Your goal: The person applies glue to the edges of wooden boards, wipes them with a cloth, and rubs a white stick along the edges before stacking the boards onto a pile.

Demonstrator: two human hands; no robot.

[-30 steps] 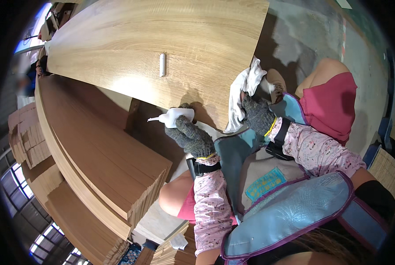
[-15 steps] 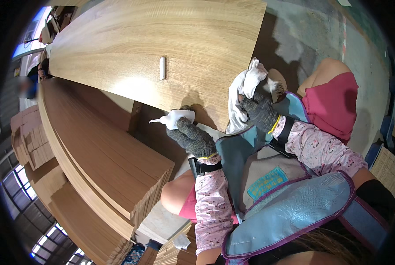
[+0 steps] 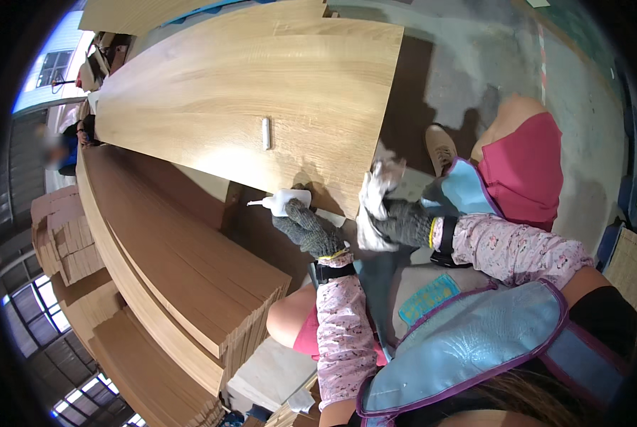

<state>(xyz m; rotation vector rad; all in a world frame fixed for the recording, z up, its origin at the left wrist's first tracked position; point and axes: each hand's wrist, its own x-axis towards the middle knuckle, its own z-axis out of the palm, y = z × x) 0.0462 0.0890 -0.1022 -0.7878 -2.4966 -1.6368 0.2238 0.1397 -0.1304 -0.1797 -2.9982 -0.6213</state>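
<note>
A wide board with a light wood grain (image 3: 254,67) lies in front of me. My left hand (image 3: 310,226), in a dark grey knitted glove, grips a white plastic squeeze bottle (image 3: 281,202) whose thin nozzle points left. The bottle is at the board's near edge. My right hand (image 3: 406,222), gloved the same way, is closed on a white cloth (image 3: 372,196) at the board's near right corner. Part of the cloth is smeared by motion. On the board, beyond the bottle, rests a small white stick-shaped piece (image 3: 266,133), its kind unclear.
Tall stacks of brown boards (image 3: 169,235) stand to the left, close to my left forearm. Another person (image 3: 69,146) is at the far left end of the board. Grey concrete floor (image 3: 468,71) stretches along the right side. More wood panels (image 3: 140,16) lie at the back.
My right hand has moved down and left with the cloth, nearer my body. The left hand still holds the bottle in about the same place. The view has shifted slightly.
</note>
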